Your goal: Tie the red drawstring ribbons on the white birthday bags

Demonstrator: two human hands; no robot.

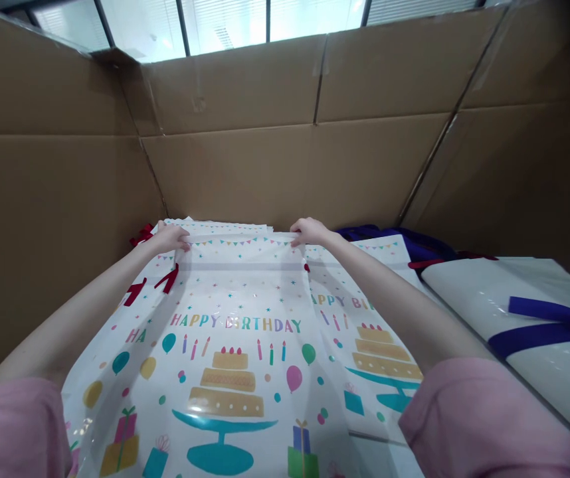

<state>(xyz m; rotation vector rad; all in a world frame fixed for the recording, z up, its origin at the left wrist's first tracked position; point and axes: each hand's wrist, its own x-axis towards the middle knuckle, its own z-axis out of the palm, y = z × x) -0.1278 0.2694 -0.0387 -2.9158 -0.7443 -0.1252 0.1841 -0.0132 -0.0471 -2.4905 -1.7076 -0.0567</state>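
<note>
A large white gift bag (pixel 238 285) printed with "Happy Birthday", a tiered cake, candles and balloons lies in front of me. My left hand (pixel 173 237) is closed on the left end of its top edge. At the right end of that edge, my right hand (pixel 311 232) pinches the bag between thumb and fingers. A red ribbon (pixel 168 279) shows just below my left hand. Under and beside this bag lie more bags of the same print, including one birthday bag (pixel 382 352) partly covered by my right forearm.
Tall cardboard walls (pixel 245 172) stand at the back and on both sides. Glossy white bags (pixel 504 285) with a dark blue ribbon (pixel 539 335) lie on the right. More blue ribbon (pixel 414 249) is bunched by the back wall. Windows (pixel 225 23) show above the cardboard.
</note>
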